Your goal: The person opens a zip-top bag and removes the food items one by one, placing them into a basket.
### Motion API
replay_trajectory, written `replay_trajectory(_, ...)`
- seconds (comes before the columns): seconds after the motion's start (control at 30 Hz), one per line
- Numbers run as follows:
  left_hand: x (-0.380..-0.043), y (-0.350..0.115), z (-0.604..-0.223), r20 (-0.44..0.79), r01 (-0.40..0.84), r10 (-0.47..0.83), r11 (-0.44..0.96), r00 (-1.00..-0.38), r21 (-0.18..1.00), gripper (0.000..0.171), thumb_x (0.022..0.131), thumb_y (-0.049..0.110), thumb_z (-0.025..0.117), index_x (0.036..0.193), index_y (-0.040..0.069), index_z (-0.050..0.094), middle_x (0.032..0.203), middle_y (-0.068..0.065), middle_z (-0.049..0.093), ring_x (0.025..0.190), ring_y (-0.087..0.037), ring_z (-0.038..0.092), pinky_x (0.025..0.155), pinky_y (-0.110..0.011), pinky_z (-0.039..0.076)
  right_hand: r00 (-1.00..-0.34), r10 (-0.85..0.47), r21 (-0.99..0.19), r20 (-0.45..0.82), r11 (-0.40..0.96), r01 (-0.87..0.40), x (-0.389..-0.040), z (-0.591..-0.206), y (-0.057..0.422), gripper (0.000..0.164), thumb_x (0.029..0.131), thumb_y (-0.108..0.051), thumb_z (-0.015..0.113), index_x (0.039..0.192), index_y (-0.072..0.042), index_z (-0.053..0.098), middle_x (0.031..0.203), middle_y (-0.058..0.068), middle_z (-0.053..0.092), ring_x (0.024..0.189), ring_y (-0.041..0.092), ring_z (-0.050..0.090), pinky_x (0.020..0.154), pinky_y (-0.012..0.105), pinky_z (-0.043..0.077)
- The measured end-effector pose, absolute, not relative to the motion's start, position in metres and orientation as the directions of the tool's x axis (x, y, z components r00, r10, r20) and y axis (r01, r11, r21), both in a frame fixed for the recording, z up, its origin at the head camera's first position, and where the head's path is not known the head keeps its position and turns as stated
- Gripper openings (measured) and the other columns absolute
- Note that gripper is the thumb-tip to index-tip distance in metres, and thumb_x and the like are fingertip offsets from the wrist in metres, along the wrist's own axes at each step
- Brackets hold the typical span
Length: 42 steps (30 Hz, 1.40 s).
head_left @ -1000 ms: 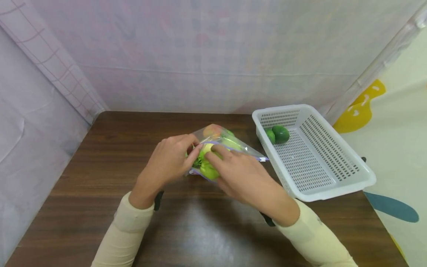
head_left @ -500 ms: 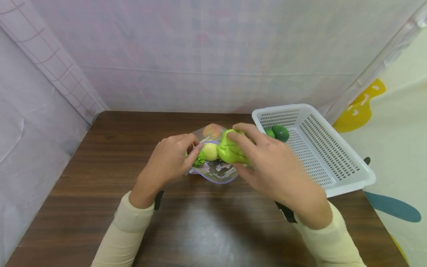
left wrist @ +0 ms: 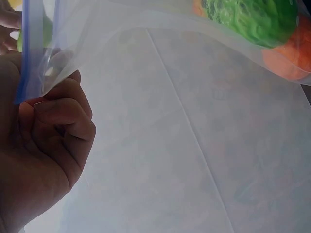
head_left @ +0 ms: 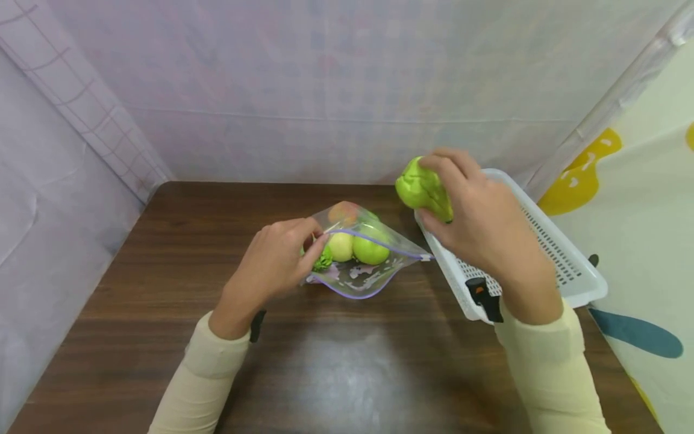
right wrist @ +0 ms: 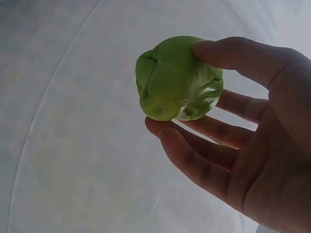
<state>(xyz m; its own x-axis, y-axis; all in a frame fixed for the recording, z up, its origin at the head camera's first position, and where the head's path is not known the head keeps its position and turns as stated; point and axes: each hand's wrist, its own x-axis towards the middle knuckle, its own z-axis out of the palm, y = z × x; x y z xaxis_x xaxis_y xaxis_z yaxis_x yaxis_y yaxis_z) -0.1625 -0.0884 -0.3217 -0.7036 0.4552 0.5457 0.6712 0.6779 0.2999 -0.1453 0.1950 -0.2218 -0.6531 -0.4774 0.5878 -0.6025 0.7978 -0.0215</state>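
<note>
A clear zip bag (head_left: 363,288) with a purple zip lies on the table, its mouth apart. My left hand (head_left: 279,256) pinches the bag's left edge between thumb and fingers. Inside sit a green apple-like fruit (head_left: 371,250), a pale yellow round fruit (head_left: 341,246), a leafy green piece (head_left: 323,259) and an orange one (head_left: 343,214). A bumpy green vegetable (left wrist: 260,22) shows through the plastic in the left wrist view. Raised at the basket's left side, my right hand (head_left: 488,223) holds a light green chayote (head_left: 420,187), thumb opposite the fingertips, as the right wrist view shows.
A white perforated basket (head_left: 588,289) stands at the table's right edge, partly covered by my right hand and forearm. Dark brown wood (head_left: 179,241) makes up the table top. A pale cloth (head_left: 303,144) hangs behind it.
My right hand has lifted the chayote out of the bag's mouth and carried it right and up to the basket's side. My left hand keeps its hold on the bag.
</note>
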Motion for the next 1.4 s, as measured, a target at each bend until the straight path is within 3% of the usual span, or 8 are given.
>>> replay_trajectory(0.3,-0.163,-0.088,-0.323,0.526,0.663,0.461,0.685,-0.715,0.301,0.012,0.092,0.015,0.064,0.084,0.006,0.067,0.065,-0.001,0.061,0.052,-0.012,0.049,0.043,-0.029,0.042,-0.816,-0.306,-0.168,0.490,0.886,-0.433,-0.163,-0.215,0.220,0.058,0.083,-0.015,0.076,0.133,0.002,0.052,0.129,0.027,0.055,0.086,0.040,0.056,0.073,0.059,0.054)
replay_trajectory(0.6,-0.164,-0.088,-0.324,0.550,0.672,0.455,0.679,-0.700,0.295,0.012,0.092,0.015,0.064,0.083,0.007,0.067,0.065,-0.001,0.062,0.052,-0.012,0.050,0.042,-0.030,0.042,-0.912,-0.176,-0.221,0.370,0.937,-0.270,-0.207,-0.224,0.254,0.063,0.088,-0.019,0.068,0.142,0.002,0.042,0.138,0.031,0.045,0.097,0.048,0.048,0.083,0.067,0.047)
replay_trajectory(0.77,-0.165,-0.088,-0.324,0.548,0.676,0.462,0.679,-0.697,0.286,0.012,0.092,0.015,0.063,0.083,0.008,0.067,0.065,0.000,0.061,0.051,-0.012,0.049,0.042,-0.030,0.042,-0.954,-0.127,-0.248,0.270,0.949,-0.196,-0.236,-0.243,0.276,0.064,0.090,-0.022,0.065,0.142,0.005,0.039,0.137,0.036,0.041,0.097,0.049,0.045,0.081,0.067,0.045)
replay_trajectory(1.1,-0.165,-0.088,-0.326,0.528,0.658,0.456,0.692,-0.717,0.296,0.012,0.092,0.016,0.064,0.084,0.008,0.067,0.066,0.000,0.061,0.052,-0.012,0.049,0.043,-0.030,0.042,-0.993,-0.066,-0.273,0.096,0.958,-0.090,-0.279,-0.286,0.314,0.064,0.092,-0.018,0.060,0.145,0.008,0.033,0.131,0.038,0.040,0.099,0.047,0.043,0.084,0.067,0.044)
replay_trajectory(1.4,-0.164,-0.088,-0.326,0.511,0.650,0.456,0.695,-0.729,0.307,0.013,0.093,0.017,0.064,0.084,0.008,0.067,0.065,0.000,0.061,0.053,-0.012,0.049,0.043,-0.029,0.042,-0.999,-0.046,-0.262,0.007,0.964,-0.047,-0.304,-0.330,0.338,0.063,0.087,-0.012,0.060,0.139,0.012,0.036,0.118,0.037,0.045,0.096,0.046,0.044,0.084,0.065,0.042)
